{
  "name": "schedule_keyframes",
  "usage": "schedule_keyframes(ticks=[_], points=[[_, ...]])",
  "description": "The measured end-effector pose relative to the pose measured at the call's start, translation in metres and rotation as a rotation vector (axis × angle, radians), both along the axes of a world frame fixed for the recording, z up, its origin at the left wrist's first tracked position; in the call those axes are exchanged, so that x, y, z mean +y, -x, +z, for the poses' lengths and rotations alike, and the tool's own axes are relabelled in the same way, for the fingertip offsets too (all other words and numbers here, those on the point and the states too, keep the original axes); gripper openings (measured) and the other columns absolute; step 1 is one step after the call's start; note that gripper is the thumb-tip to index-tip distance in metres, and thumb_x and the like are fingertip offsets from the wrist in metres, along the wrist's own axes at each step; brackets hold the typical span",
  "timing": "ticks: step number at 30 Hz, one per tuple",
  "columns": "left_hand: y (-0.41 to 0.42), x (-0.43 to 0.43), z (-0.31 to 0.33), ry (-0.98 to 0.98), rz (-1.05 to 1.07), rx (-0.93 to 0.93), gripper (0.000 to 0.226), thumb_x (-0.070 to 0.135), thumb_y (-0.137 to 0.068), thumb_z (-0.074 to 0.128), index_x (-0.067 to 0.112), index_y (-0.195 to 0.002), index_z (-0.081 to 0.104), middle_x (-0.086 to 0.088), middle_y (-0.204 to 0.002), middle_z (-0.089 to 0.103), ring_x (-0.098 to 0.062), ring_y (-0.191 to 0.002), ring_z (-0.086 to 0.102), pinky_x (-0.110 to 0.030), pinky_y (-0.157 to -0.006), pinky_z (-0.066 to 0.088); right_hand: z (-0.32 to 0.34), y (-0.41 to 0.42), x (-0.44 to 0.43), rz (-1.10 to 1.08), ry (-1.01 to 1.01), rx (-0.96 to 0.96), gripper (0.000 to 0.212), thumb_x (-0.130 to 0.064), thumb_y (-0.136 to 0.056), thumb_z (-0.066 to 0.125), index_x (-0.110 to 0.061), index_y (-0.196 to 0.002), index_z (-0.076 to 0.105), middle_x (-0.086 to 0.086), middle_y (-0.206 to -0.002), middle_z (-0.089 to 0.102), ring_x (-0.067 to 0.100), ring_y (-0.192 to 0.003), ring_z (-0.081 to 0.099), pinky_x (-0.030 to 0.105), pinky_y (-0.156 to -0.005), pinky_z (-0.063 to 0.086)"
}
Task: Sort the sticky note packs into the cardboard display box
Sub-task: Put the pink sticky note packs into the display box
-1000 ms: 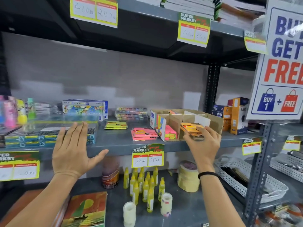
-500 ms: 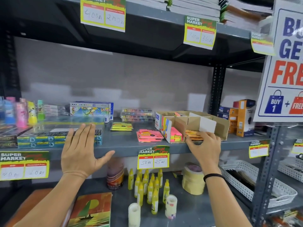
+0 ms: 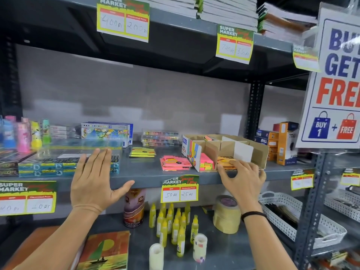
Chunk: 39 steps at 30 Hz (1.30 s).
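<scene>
A cardboard display box (image 3: 260, 155) with dividers stands on the middle shelf, right of centre. Pink and yellow sticky note packs (image 3: 206, 163) fill its left front compartment. My right hand (image 3: 243, 180) is at the box's front edge. Its thumb and fingertips grip an orange sticky note pack (image 3: 224, 159) lying low in the adjacent compartment. A loose stack of pink packs (image 3: 175, 162) lies on the shelf just left of the box, and yellow-green packs (image 3: 143, 152) lie further left. My left hand (image 3: 93, 182) hovers open, fingers spread, before the shelf edge.
Blue-green flat boxes (image 3: 39, 166) and crayon boxes (image 3: 105, 131) fill the shelf's left side, orange boxes (image 3: 284, 145) its right. Below stand glue bottles (image 3: 175, 225), tape rolls (image 3: 226, 215) and a white basket (image 3: 292, 217). A promo sign (image 3: 337, 84) hangs at the right.
My right hand has come down from above the box, bringing the orange pack into the compartment. The view has shifted slightly. My left hand stays open in place.
</scene>
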<state>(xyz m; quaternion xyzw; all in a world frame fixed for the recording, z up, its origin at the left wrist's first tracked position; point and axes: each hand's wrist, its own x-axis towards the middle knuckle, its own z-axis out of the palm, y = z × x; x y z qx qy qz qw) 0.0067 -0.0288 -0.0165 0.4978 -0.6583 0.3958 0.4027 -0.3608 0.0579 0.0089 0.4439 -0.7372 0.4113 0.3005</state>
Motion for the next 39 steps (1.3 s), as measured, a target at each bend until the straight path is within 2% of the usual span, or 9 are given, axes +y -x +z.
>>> schedule_keyframes(ticks=[5, 9, 15, 19, 23, 26, 29, 32, 39], points=[[0.001, 0.003, 0.001, -0.025, -0.013, 0.005, 0.1, 0.076, -0.08, 0.039, -0.006, -0.137, 0.046, -0.024, -0.136, 0.054, -0.037, -0.131, 0.047, -0.049, -0.118, 0.024, -0.001, -0.005, 0.006, 0.031, -0.005, -0.059, 0.047, -0.056, -0.083, 0.054, -0.022, -0.111, 0.068, 0.006, -0.131, 0.059, 0.028, -0.128, 0.042, 0.057, -0.111, 0.011], [0.003, 0.007, 0.004, -0.049, -0.016, 0.024, 0.099, 0.075, -0.081, 0.038, -0.006, -0.137, 0.046, -0.024, -0.136, 0.054, -0.037, -0.131, 0.047, -0.05, -0.117, 0.026, 0.004, -0.016, 0.011, 0.092, 0.113, -0.112, 0.048, -0.049, -0.086, 0.056, -0.014, -0.12, 0.062, 0.012, -0.137, 0.052, 0.032, -0.125, 0.044, 0.05, -0.104, 0.03], [0.007, 0.017, 0.008, -0.142, -0.013, 0.051, 0.096, 0.073, -0.081, 0.037, -0.006, -0.135, 0.049, -0.023, -0.135, 0.055, -0.035, -0.133, 0.045, -0.053, -0.115, 0.028, 0.027, -0.051, 0.027, 0.222, 0.288, -0.076, 0.042, -0.052, -0.087, 0.054, -0.012, -0.095, 0.064, 0.004, -0.099, 0.063, 0.023, -0.087, 0.057, 0.035, -0.068, 0.047], [0.023, 0.028, 0.013, -0.202, -0.031, 0.066, 0.097, 0.073, -0.081, 0.036, -0.005, -0.138, 0.046, -0.022, -0.142, 0.049, -0.033, -0.14, 0.037, -0.059, -0.116, 0.02, 0.044, -0.085, 0.035, 0.348, 0.285, -0.063, 0.032, -0.058, -0.084, 0.052, -0.026, -0.079, 0.056, -0.011, -0.076, 0.056, 0.006, -0.065, 0.048, 0.02, -0.048, 0.03], [0.068, 0.039, 0.01, -0.252, -0.09, -0.119, 0.101, 0.077, -0.084, 0.027, -0.002, -0.147, 0.032, -0.018, -0.154, 0.032, -0.031, -0.145, 0.026, -0.062, -0.115, 0.02, 0.056, -0.114, 0.025, 0.402, 0.115, -0.051, 0.043, -0.065, -0.082, 0.046, -0.023, -0.084, 0.059, -0.007, -0.08, 0.06, 0.012, -0.071, 0.055, 0.025, -0.053, 0.037], [0.081, 0.038, 0.008, -0.283, -0.084, -0.072, 0.1, 0.075, -0.084, 0.026, -0.002, -0.148, 0.03, -0.018, -0.154, 0.033, -0.032, -0.144, 0.028, -0.063, -0.115, 0.017, 0.059, -0.129, 0.009, 0.298, -0.113, 0.023, 0.054, -0.068, -0.081, 0.043, -0.018, -0.091, 0.059, -0.001, -0.083, 0.062, 0.018, -0.073, 0.061, 0.028, -0.057, 0.048], [0.079, 0.033, 0.006, -0.297, -0.08, -0.093, 0.102, 0.077, -0.086, 0.017, -0.003, -0.148, 0.03, -0.02, -0.154, 0.032, -0.032, -0.144, 0.028, -0.061, -0.116, 0.014, 0.055, -0.139, -0.007, 0.189, -0.306, 0.123, 0.059, -0.069, -0.08, 0.046, -0.013, -0.094, 0.059, 0.004, -0.082, 0.059, 0.022, -0.071, 0.057, 0.027, -0.052, 0.041], [0.079, 0.031, 0.004, -0.313, -0.087, -0.089, 0.105, 0.079, -0.084, 0.018, -0.004, -0.149, 0.027, -0.021, -0.155, 0.03, -0.032, -0.145, 0.025, -0.057, -0.119, 0.011, 0.053, -0.144, -0.017, 0.094, -0.41, 0.223, 0.06, -0.069, -0.08, 0.048, -0.012, -0.09, 0.06, 0.004, -0.073, 0.052, 0.021, -0.062, 0.048, 0.027, -0.049, 0.037], [0.077, 0.031, 0.003, -0.305, -0.12, -0.073, 0.102, 0.077, -0.087, 0.016, -0.005, -0.149, 0.025, -0.022, -0.156, 0.027, -0.033, -0.146, 0.024, -0.052, -0.119, 0.013, 0.058, -0.153, -0.032, 0.053, -0.576, 0.263, 0.07, -0.076, -0.076, 0.044, -0.009, -0.088, 0.061, 0.008, -0.079, 0.064, 0.028, -0.07, 0.061, 0.032, -0.063, 0.053]])
